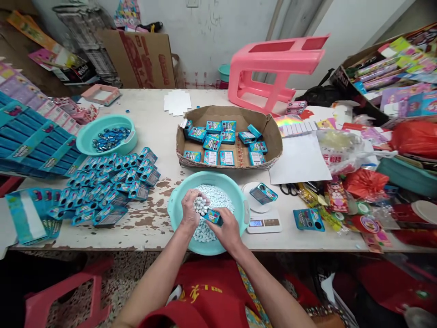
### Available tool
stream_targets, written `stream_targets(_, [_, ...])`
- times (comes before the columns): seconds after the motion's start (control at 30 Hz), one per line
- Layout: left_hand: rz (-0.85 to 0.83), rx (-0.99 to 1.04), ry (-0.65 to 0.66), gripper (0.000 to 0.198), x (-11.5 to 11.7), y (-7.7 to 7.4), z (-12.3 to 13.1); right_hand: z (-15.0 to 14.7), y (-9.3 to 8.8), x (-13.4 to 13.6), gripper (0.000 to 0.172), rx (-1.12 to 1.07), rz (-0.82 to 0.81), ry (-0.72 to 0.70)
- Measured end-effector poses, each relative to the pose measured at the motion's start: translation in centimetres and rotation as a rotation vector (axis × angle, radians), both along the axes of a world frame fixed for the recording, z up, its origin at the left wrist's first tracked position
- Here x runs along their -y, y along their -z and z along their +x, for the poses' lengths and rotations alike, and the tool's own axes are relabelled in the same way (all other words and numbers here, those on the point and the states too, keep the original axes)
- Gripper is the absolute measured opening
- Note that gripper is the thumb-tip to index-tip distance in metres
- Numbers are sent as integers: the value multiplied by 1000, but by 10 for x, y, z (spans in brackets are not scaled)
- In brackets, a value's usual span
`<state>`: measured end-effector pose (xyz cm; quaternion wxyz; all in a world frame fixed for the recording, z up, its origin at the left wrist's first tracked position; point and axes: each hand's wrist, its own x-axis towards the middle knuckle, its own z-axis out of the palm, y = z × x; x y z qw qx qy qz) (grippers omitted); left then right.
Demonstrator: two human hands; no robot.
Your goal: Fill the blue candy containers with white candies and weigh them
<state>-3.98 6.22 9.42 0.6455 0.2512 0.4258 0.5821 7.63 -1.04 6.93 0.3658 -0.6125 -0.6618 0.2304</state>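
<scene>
Over the turquoise basin, my left hand is cupped around a heap of small white candies. My right hand grips a small blue candy box, its end turned toward those candies and almost touching them. Loose white candies cover much of the basin's bottom. Just right of the basin, another blue box lies on the white digital scale, whose display is lit. Farther right a blue box with a round dark hole rests on the table.
Behind the basin stands a cut-down cardboard box holding several blue boxes. Many blue boxes are grouped at left, near a turquoise bowl of shiny blue pieces. A pink stool lies on its side; scissors and packets are at right.
</scene>
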Motion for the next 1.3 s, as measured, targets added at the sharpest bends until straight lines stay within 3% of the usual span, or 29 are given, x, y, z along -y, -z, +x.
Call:
stream_targets(0.27, [-3,-64,-58,31,-6,-5,7,6,-11,-7,28,-34,-35,22])
stream_targets(0.5, [-16,-56,-48,25,-2,-9,11,8,-20,-11,28,-105,-57,16])
stream_targets(0.67, [16,-74,-70,29,-2,-10,14,11,-20,-13,29,-126,-54,25])
stream_targets(0.87, [49,-65,-5,31,-1,-11,21,11,-19,-13,27,-127,-65,5])
stream_targets(1.07, [123,-128,-55,39,0,-17,22,15,-23,-16,28,-153,-62,36])
stream_targets(1.3, [71,-118,-21,42,0,-18,28,15,-22,-17,26,-176,-72,20])
